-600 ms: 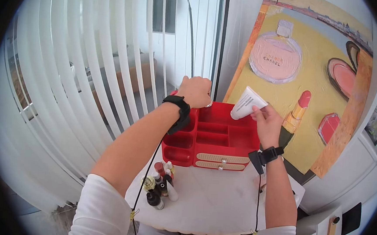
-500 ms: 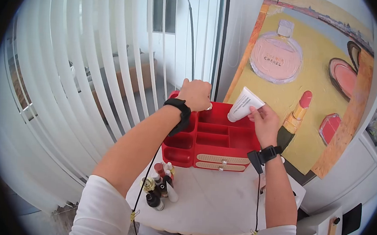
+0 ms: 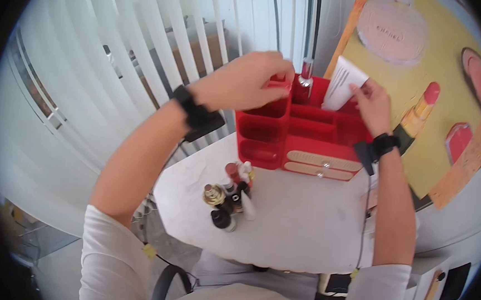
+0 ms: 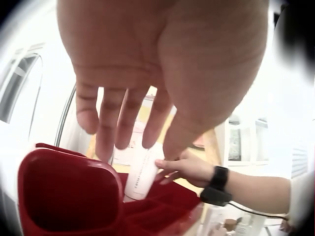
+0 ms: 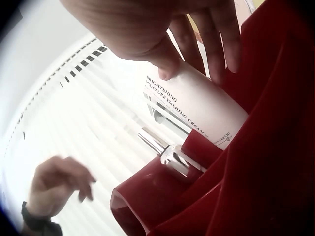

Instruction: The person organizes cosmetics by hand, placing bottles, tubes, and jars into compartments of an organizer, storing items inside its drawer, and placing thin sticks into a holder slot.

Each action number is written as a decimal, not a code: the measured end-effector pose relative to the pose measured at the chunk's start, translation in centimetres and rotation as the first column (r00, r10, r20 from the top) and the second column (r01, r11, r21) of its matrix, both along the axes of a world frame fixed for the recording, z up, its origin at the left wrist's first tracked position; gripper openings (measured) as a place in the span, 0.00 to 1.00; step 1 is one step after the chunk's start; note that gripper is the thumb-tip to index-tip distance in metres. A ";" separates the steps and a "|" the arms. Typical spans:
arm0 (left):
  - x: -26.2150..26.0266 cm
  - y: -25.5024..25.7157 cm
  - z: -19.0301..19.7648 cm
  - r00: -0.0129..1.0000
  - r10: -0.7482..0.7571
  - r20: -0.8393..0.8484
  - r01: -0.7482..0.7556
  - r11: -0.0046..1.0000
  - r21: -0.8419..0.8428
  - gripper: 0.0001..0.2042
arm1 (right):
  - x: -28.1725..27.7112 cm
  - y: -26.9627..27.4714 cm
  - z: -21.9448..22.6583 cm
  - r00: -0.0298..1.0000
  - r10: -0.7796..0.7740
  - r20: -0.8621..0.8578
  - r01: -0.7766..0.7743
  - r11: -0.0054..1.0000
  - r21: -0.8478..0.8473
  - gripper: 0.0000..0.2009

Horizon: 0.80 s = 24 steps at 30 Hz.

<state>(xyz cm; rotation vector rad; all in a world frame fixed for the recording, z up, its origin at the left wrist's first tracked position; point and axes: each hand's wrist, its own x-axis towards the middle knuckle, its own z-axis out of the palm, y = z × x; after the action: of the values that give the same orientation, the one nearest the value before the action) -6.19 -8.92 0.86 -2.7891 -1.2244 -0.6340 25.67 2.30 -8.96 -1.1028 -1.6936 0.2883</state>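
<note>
My right hand (image 3: 374,108) pinches a white tube of washing cream (image 3: 343,86) between thumb and fingers. In the head view, the tube's lower end dips into the back of the red organizer (image 3: 325,145). Over the organizer's left compartments hovers my left hand (image 3: 248,81). Its fingers (image 4: 132,115) are extended with nothing between them in the left wrist view. A bottle with a shiny silver collar (image 5: 179,162) stands upright in the organizer's back compartment, to the left of the tube. Front compartments of the organizer hold nothing, and two drawers with round knobs face me.
Several small bottles, among them a black one (image 3: 222,220), stand together on the white table (image 3: 302,221) in front of the organizer. White vertical blinds (image 3: 126,64) hang on the left. A painting (image 3: 406,89) leans behind on the right. Cables run from both wrists.
My left hand has moved left off the back compartment, leaving the silver-collared bottle in view. The right hand has lowered the tube into the organizer's back. The head view has tilted downward.
</note>
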 end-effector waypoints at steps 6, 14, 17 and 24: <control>-2.4 -12.0 -1.8 0.954 -0.208 -0.217 0.138 0.944 -0.299 0.16 | -0.2 -0.2 0.4 0.989 -0.102 0.106 0.100 0.995 0.027 0.16; -6.4 -15.9 -4.1 0.992 -0.052 -0.111 -0.005 0.887 -0.461 0.24 | -0.3 -1.1 0.4 0.984 -0.151 0.092 0.150 0.989 0.017 0.24; -6.9 -16.9 -4.8 0.984 0.009 -0.175 -0.112 0.801 -0.588 0.31 | -1.3 -6.3 0.8 0.975 -0.219 -0.037 0.222 0.954 0.199 0.28; -6.9 -17.4 -9.4 0.991 -0.069 -0.114 0.005 0.876 -0.483 0.31 | -9.3 -23.3 -4.9 0.865 0.485 0.127 -0.498 0.860 0.112 0.22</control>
<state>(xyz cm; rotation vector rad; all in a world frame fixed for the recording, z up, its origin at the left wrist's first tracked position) -13.05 -26.33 -8.56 -3.1888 -1.4776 -0.1496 16.39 -20.96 -13.84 -0.5673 -2.0365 0.4348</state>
